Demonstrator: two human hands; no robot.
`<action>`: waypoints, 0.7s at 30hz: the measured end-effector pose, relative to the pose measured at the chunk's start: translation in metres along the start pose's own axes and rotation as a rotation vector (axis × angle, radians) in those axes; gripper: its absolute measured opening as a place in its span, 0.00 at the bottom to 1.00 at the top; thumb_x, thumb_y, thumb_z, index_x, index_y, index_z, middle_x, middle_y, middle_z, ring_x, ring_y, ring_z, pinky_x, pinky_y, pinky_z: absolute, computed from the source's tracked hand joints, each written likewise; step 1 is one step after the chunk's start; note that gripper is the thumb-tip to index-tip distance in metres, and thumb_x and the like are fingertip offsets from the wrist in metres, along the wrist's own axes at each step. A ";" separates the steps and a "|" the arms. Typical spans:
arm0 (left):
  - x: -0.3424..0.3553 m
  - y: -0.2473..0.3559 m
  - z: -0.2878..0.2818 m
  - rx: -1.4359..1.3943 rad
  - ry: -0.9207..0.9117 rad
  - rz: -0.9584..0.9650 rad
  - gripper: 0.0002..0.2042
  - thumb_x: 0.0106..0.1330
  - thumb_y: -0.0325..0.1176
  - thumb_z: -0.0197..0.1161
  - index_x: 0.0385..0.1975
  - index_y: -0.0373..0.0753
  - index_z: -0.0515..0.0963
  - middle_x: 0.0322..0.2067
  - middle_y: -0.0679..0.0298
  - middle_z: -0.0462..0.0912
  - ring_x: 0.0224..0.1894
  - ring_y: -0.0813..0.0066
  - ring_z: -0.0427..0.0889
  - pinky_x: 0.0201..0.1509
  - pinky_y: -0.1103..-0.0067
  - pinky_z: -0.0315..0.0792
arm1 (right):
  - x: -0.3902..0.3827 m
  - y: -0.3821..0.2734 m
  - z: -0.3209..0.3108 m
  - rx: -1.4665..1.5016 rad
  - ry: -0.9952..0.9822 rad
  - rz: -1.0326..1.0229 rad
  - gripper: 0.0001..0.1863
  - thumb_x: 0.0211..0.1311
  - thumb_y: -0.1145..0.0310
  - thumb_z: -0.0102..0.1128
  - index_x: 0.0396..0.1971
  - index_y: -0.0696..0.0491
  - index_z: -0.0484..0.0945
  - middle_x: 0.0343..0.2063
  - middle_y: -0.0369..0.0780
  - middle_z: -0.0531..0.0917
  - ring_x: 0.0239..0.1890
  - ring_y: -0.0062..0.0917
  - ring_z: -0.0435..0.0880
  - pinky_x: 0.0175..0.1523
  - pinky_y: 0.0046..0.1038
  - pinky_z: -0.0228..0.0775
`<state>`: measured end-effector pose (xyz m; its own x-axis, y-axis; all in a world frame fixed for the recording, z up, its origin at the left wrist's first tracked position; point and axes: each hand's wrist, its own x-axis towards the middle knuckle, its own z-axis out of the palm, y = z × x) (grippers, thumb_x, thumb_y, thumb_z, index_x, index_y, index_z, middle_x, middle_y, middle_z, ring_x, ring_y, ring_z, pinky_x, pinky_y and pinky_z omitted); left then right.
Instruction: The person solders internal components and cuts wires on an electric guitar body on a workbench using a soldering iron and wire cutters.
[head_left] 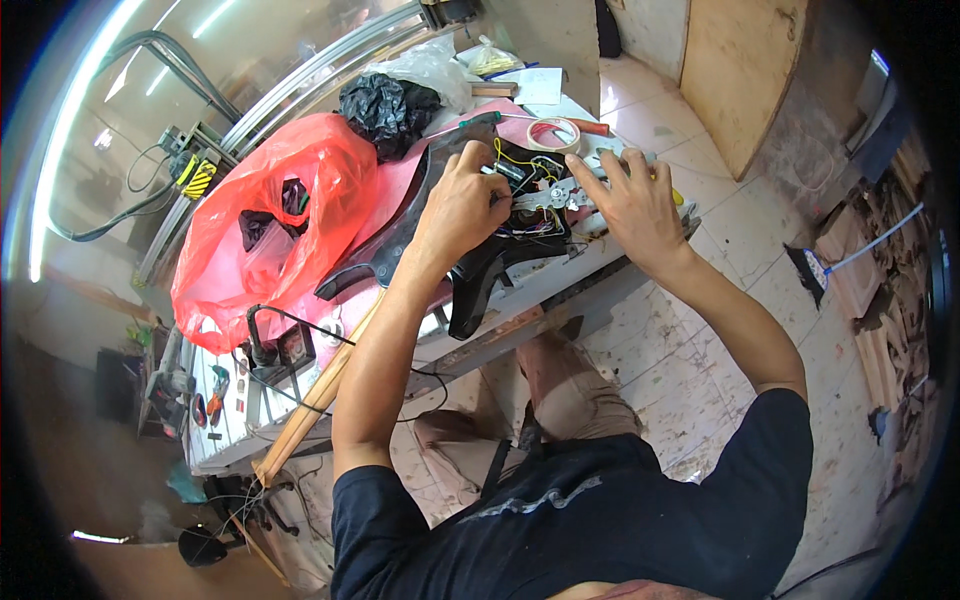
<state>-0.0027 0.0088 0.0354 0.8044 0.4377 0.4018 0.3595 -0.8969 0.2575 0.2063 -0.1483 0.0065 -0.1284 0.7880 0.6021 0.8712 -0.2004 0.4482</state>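
My left hand is closed at the left edge of an exposed electronic assembly, with wires and a silver plate, inside a black plastic housing; what its fingers hold is hard to make out. My right hand hovers over the assembly's right side, fingers apart and slightly bent. Behind the hands lie a roll of tape and an orange-handled tool. A pink sheet lies beneath the housing.
The workbench also carries a red plastic bag, a black bag and hand tools. A wooden strip leans at its front. A metal rail runs behind. To the right are a broom and wood scraps.
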 end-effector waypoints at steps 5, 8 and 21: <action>0.006 0.001 -0.012 0.196 0.005 0.263 0.04 0.55 0.31 0.69 0.30 0.41 0.86 0.55 0.59 0.75 0.64 0.57 0.69 0.70 0.59 0.65 | -0.003 -0.003 0.006 0.036 0.000 0.022 0.27 0.63 0.66 0.59 0.65 0.41 0.76 0.48 0.35 0.79 0.51 0.30 0.74 0.48 0.38 0.68; 0.009 0.002 -0.014 0.355 -0.004 0.344 0.03 0.56 0.32 0.68 0.27 0.42 0.84 0.57 0.62 0.74 0.65 0.61 0.69 0.76 0.51 0.56 | -0.001 -0.004 0.007 0.061 -0.023 0.034 0.27 0.64 0.66 0.59 0.65 0.41 0.76 0.48 0.35 0.79 0.51 0.30 0.74 0.48 0.38 0.68; 0.013 0.000 -0.017 0.416 -0.088 0.434 0.04 0.58 0.34 0.65 0.27 0.43 0.84 0.57 0.66 0.73 0.64 0.65 0.69 0.79 0.47 0.50 | -0.004 -0.009 0.005 0.103 -0.056 0.057 0.27 0.64 0.67 0.59 0.64 0.44 0.77 0.46 0.36 0.78 0.52 0.30 0.74 0.47 0.39 0.70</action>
<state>-0.0005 0.0151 0.0557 0.9485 0.0354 0.3148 0.1301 -0.9495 -0.2855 0.2018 -0.1467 -0.0030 -0.0534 0.8088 0.5857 0.9208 -0.1871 0.3424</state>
